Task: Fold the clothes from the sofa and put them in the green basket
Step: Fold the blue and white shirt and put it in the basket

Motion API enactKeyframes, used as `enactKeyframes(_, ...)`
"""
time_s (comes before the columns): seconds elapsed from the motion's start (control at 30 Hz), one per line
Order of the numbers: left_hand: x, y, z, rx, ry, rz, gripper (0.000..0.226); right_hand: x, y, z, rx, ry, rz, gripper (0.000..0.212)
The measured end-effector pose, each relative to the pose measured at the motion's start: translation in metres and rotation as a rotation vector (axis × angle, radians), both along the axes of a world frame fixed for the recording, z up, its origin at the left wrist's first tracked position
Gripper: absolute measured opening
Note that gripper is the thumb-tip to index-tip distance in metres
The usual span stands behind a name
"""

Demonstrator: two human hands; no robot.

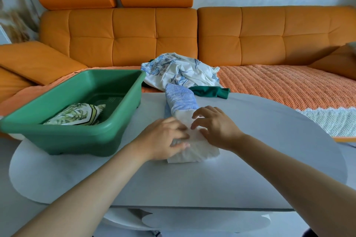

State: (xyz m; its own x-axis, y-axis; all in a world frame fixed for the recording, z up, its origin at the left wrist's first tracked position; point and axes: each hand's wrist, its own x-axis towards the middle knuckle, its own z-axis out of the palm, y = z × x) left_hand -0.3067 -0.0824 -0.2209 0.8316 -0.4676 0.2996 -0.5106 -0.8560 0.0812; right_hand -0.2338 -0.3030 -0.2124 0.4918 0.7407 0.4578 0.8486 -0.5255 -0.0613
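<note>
A long, narrow folded garment (181, 100), blue-patterned at its far end and white at the near end, lies on the white table (250, 159). My left hand (163, 138) rests flat on its near white part from the left. My right hand (213, 125) touches the same part from the right, fingers spread and slightly bent. The green basket (81, 131) stands on the table's left side and holds one folded leaf-print cloth (77, 114). On the orange sofa (134, 34) behind the table lie a crumpled white-and-blue floral garment (181, 71) and a dark green garment (212, 91).
An orange knitted throw (279, 84) with a white lace edge covers the sofa seat to the right. An orange cushion (36, 59) leans at the sofa's left. The table's round edge curves off at the right and near side.
</note>
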Motion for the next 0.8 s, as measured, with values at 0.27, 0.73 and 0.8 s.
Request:
enactKeyframes(0.27,-0.006,0.009,-0.019,0.097,0.259,0.12,0.119,-0.02,-0.018,-0.003,-0.372,0.04,0.093,0.072)
enactKeyframes(0.73,0.001,0.002,0.009,-0.567,0.436,0.32,0.039,-0.004,-0.021,0.025,0.02,0.606,-0.195,0.035)
enactKeyframes(0.8,0.004,0.004,0.012,-0.666,0.435,0.296,0.028,0.002,-0.018,0.02,0.087,0.629,-0.249,0.034)
